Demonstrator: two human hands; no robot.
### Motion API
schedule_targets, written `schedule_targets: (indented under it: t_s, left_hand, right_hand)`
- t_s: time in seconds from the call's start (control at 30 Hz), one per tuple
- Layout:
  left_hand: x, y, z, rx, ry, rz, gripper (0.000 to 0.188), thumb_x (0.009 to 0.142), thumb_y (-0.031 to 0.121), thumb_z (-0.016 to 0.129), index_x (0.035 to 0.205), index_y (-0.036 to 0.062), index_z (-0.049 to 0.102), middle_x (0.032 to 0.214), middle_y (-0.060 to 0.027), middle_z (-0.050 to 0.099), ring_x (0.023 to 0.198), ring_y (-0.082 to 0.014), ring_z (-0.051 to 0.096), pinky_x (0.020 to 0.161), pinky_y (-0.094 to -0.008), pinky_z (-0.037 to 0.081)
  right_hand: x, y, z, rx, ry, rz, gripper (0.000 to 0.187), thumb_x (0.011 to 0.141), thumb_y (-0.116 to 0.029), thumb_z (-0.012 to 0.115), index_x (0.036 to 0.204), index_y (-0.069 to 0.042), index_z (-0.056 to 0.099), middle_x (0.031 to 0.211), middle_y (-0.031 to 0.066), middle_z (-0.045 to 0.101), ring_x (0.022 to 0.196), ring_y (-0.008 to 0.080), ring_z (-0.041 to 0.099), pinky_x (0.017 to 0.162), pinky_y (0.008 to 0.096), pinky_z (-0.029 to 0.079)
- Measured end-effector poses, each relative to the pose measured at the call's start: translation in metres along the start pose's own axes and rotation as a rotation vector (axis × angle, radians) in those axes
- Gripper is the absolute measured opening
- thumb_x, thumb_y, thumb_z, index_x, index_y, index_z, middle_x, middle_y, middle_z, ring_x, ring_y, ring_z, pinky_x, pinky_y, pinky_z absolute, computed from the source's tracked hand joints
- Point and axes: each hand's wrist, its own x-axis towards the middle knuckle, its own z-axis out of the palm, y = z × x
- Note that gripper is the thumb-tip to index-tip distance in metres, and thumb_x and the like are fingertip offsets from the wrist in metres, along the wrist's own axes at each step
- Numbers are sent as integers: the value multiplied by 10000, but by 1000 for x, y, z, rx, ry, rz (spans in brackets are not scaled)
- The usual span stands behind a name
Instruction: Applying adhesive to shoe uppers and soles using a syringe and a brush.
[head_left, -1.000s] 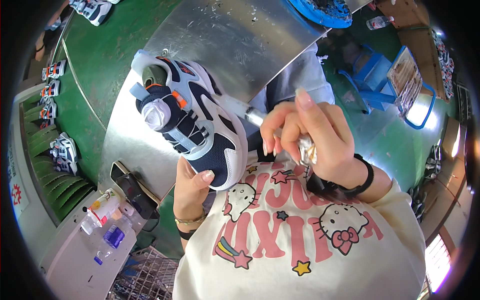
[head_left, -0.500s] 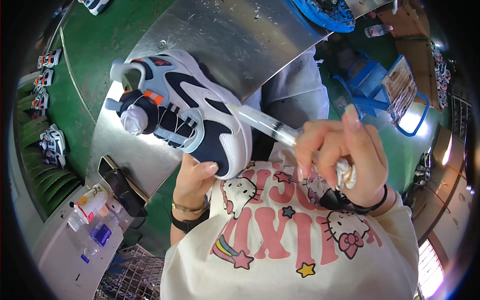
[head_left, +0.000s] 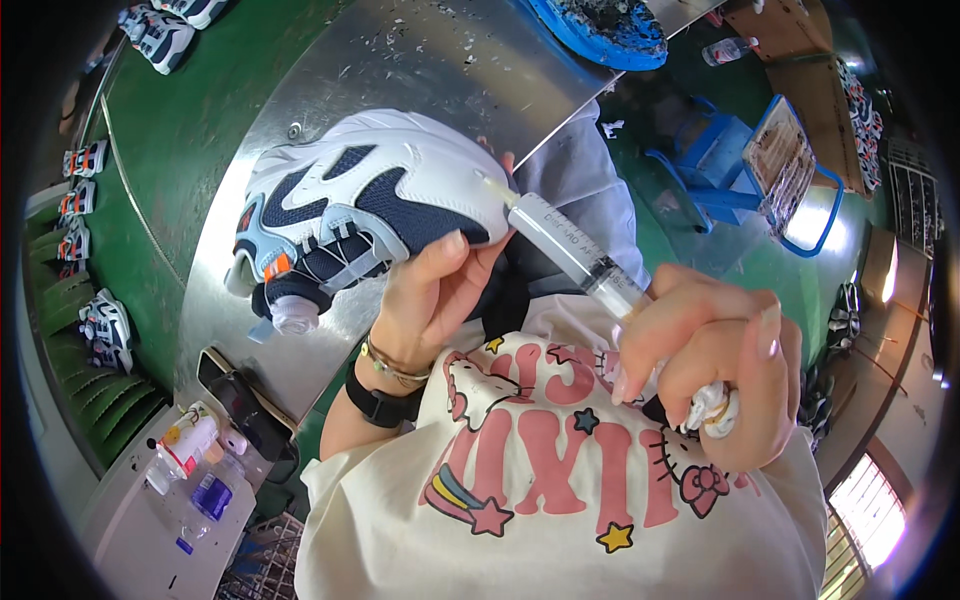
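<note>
A white, navy and light-blue sneaker with orange accents is tilted on its side above the metal table. My left hand grips it by the toe, thumb on the near side and some fingers hidden behind. White crumpled stuffing shows at the shoe's opening. My right hand is closed around a clear syringe. The syringe's pale tip points at the white sole edge near the toe; whether it touches I cannot tell. A crumpled white wad is also tucked in my right fingers.
The metal table carries scattered scraps and a blue basin with dark residue. A phone-like dark item lies at the near left, by a white surface with bottles. A blue chair stands right; several sneakers line the left.
My left hand has rolled the sneaker, bringing its white sole side up and its opening down toward me. The syringe has moved slightly right and down with my right hand, its tip staying near the toe.
</note>
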Motion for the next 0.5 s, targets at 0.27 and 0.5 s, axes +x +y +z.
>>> schedule_targets:
  t_s: [0.27, 0.5]
  left_hand:
    - [27, 2, -1, -72, -94, 38, 577, 801, 22, 574, 1311, 67, 307, 1347, -96, 349, 1285, -205, 284, 1045, -340, 317]
    - [34, 4, 30, 18, 215, 148, 481, 872, 304, 531, 1246, 34, 396, 1251, -134, 469, 1130, -202, 483, 865, -311, 476]
  right_hand:
    - [7, 5, 1, -65, 42, -66, 549, 948, -245, 146, 525, -88, 457, 653, 116, 603, 463, 166, 432, 481, 287, 338]
    - [20, 12, 2, -139, -8, -136, 538, 953, -254, 149, 547, -84, 460, 684, 113, 611, 467, 163, 424, 472, 294, 342]
